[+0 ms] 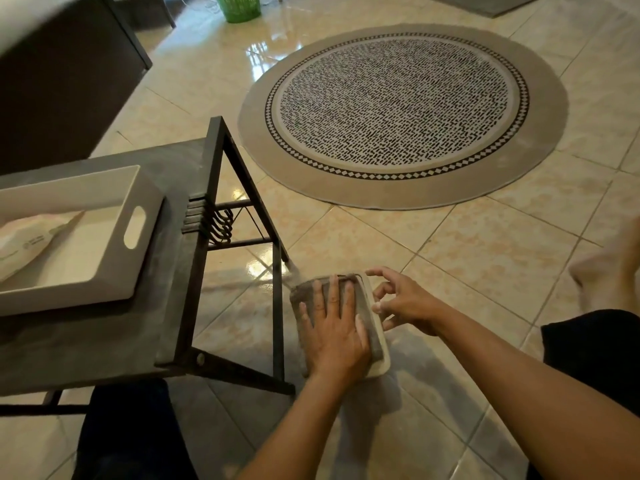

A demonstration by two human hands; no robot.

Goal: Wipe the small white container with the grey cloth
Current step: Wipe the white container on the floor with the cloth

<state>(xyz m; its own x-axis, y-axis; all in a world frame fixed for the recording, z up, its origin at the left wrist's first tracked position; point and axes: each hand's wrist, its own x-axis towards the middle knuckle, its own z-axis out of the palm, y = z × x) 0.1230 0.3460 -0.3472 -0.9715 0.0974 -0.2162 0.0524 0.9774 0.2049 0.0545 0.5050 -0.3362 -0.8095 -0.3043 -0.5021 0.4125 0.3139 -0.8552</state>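
A small white container (380, 344) lies on the tiled floor just right of the side table's legs. A folded grey cloth (367, 308) covers most of its top, so only the white right rim and near corner show. My left hand (334, 336) lies flat on the cloth with fingers spread, pressing it onto the container. My right hand (403, 301) is at the container's right edge, fingers curled and apart, fingertips touching the rim.
A dark side table (166, 306) with black metal legs stands at the left, bearing a white tray (138, 216) with a pale pouch (24, 242) in it. A round patterned rug (403, 114) lies beyond. A green basket (239, 6) stands far back. My legs frame the foreground.
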